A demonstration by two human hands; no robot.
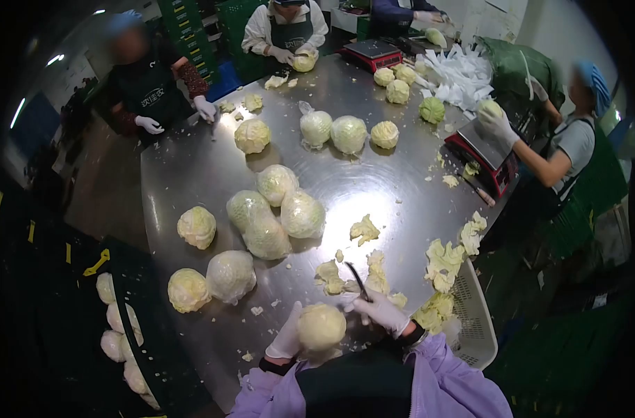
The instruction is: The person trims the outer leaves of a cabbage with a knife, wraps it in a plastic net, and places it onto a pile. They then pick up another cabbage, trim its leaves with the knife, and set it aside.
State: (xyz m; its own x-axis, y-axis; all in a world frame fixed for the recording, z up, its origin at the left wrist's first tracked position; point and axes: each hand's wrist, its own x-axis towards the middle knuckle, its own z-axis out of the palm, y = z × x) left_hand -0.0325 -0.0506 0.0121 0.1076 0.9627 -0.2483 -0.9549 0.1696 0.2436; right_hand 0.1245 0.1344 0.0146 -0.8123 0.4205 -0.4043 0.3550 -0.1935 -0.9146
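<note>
My gloved left hand (287, 336) is closed against the side of a pale, trimmed cabbage (321, 327), close to my body at the table's near edge. In my gloved right hand (382, 312), just right of the cabbage, is a slim dark knife (357, 279) that sticks up and away from me. The fingers wrap round its lower part. Loose cabbage leaves (376, 272) lie just beyond the right hand, and another torn leaf (364, 230) is farther out. Left of my left hand sit a plastic-wrapped cabbage (231, 277) and a bare cabbage (188, 290).
More wrapped cabbages (303, 214) stand mid-table (401, 188). A white basket (479, 313) with leaves is at my right, a dark crate (133, 341) of cabbages at my left. Red scales (486, 157), white plastic bags (460, 76) and several co-workers (289, 35) are around the far side.
</note>
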